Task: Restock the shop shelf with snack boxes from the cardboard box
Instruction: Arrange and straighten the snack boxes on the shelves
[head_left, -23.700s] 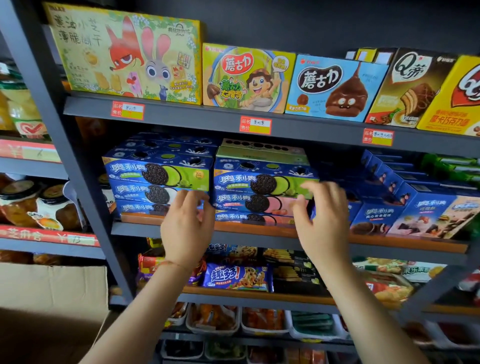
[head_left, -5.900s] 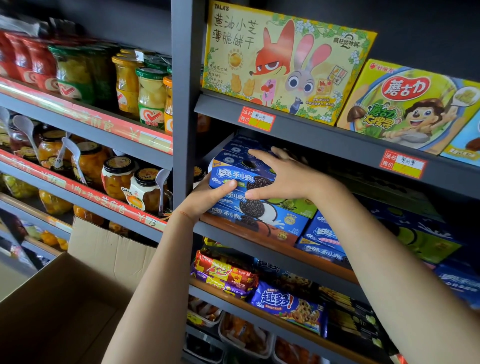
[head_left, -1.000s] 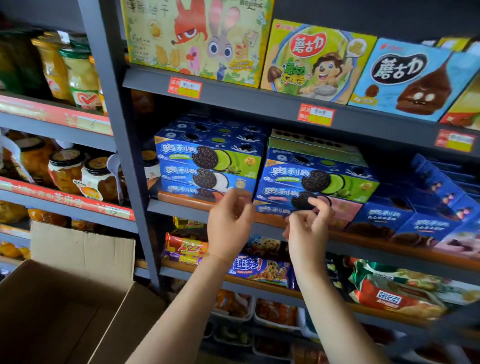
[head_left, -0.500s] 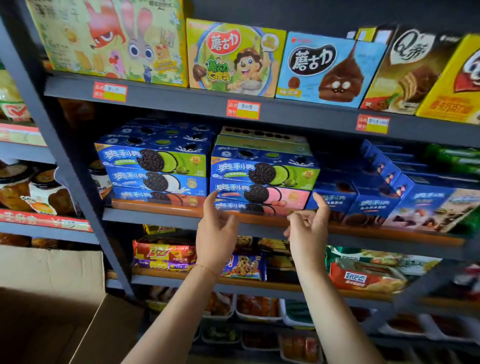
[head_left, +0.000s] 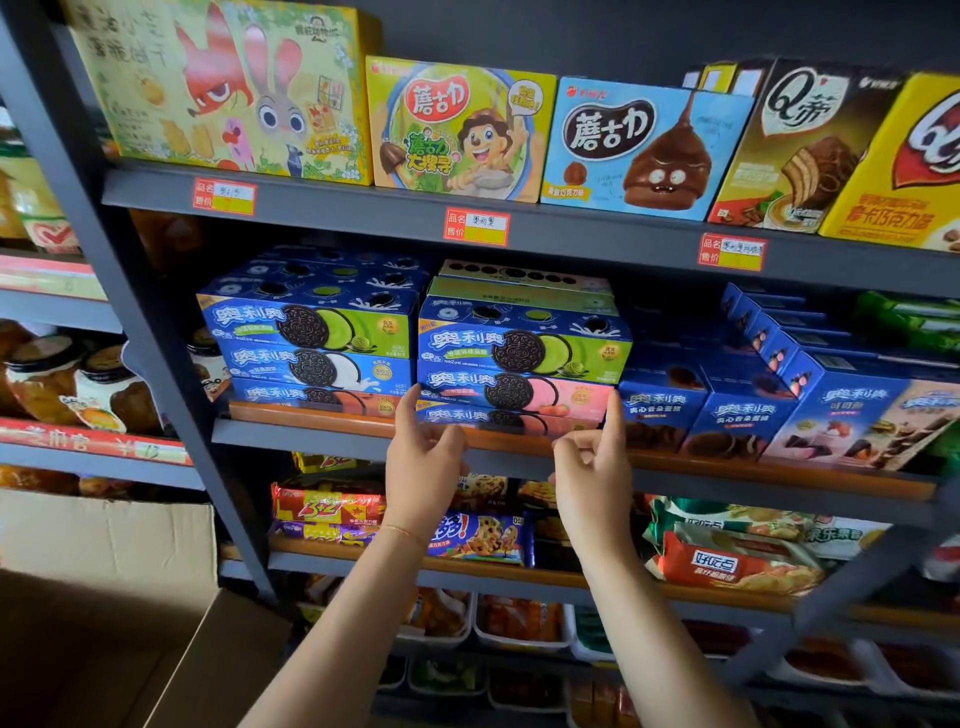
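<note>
Up at the middle shelf (head_left: 519, 452), both hands are raised in front of the right-hand stack of blue cookie boxes (head_left: 519, 364). Left hand (head_left: 423, 462): index finger extended up, its tip at the lower left corner of that stack, remaining fingers loosely curled, nothing held. Right hand (head_left: 589, 467): index finger pointing up along the stack's right edge, other fingers bent in toward the palm, also holding nothing. Whether either fingertip truly touches the cardboard, cannot tell. A thin bracelet (head_left: 402, 531) sits on the left wrist.

Right stack: green-flavour box on top, pink one beneath, a third at the bottom half hidden behind the shelf lip; a pale green box lies flat on top of it. Just beside it to the left, a second stack of blue boxes (head_left: 306, 353), three high, flush with the shelf front. To the right, smaller blue boxes (head_left: 737, 415) stand upright in rows.

Top shelf: large yellow fox-and-rabbit box (head_left: 223, 88), then a green mushroom-snack box (head_left: 457, 130) and a light blue one (head_left: 644, 145), all upright and touching.

Cardboard box (head_left: 130, 623) sits open at lower left, on the floor side of the shelving post; its inside is in shadow. Jars (head_left: 67, 379) fill the neighbouring rack at far left.
</note>
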